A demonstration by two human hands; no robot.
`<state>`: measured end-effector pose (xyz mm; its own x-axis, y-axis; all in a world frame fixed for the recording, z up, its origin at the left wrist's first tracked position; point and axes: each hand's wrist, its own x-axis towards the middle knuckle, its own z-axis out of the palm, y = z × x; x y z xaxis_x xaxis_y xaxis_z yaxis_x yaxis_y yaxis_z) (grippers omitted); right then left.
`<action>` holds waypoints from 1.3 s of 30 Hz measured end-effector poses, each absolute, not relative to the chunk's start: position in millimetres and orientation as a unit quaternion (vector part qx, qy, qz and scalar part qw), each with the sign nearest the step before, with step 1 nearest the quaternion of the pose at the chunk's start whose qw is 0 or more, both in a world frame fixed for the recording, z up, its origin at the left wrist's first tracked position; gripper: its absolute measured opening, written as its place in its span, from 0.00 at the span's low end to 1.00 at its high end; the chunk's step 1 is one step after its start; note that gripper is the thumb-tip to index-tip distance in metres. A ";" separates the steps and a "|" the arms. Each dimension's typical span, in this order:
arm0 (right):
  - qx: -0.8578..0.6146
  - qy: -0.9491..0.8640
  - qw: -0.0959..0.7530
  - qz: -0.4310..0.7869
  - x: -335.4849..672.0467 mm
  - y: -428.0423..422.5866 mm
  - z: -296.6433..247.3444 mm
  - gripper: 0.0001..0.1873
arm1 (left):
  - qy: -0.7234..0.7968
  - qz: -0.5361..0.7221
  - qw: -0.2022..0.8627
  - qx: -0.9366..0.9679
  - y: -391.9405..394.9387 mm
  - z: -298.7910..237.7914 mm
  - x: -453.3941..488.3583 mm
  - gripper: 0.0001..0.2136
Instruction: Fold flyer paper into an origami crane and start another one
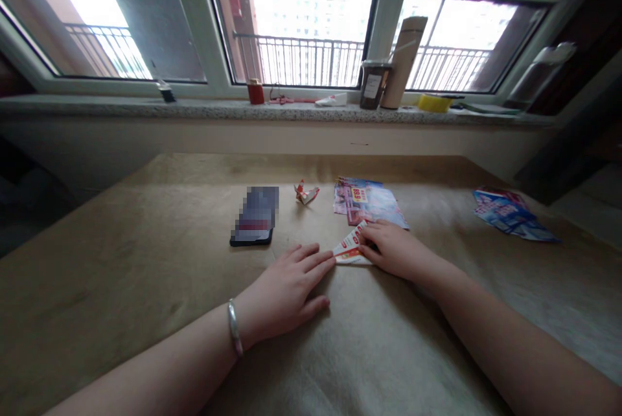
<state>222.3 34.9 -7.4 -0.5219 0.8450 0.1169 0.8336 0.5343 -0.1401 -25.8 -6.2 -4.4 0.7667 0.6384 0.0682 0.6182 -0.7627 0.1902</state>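
A folded piece of printed paper (348,252), white with red and orange, lies on the table as a pointed triangle. My left hand (286,289) rests flat with its fingers stretched out, and a fingertip touches the paper's left point. My right hand (394,245) has its fingers and thumb closed on the right part of the paper, hiding that end. Just beyond, a small folded paper figure (306,194) in white and red stands on the table.
A phone (257,215) lies left of the figure. Printed leaflets (372,203) are stacked behind my right hand, with more leaflets (510,214) at the far right. On the windowsill (301,113) stand a lidded container (373,85), a tall tube (404,66) and yellow tape (434,103).
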 end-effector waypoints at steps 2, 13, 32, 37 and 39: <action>-0.478 -0.875 0.079 0.021 223.4 34.3 -6.5 0.08 | 0.336 0.066 0.084 0.936 -5.5 -6.2 -25.6 0.28; -0.458 -0.883 0.085 -0.055 198.8 20.4 -6.7 0.13 | 0.332 0.074 0.062 0.938 -7.5 -8.6 -24.2 0.27; -0.472 -0.870 0.133 0.057 199.4 29.9 -19.0 0.06 | 0.365 0.079 0.015 0.928 -16.3 -4.0 -12.7 0.21; -0.473 -0.870 0.126 0.054 198.6 28.3 -16.9 0.07 | 0.356 0.073 0.014 0.931 -14.5 -3.7 -11.9 0.21; -0.475 -0.869 0.126 0.051 198.0 27.5 -16.0 0.07 | 0.356 0.074 0.011 0.932 -14.3 -3.9 -12.0 0.21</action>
<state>198.0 27.5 -16.0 -0.5168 0.8389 0.1707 0.8134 0.5434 -0.2078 -12.0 -14.3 -3.9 0.7358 0.6645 0.1309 0.6613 -0.7466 0.0730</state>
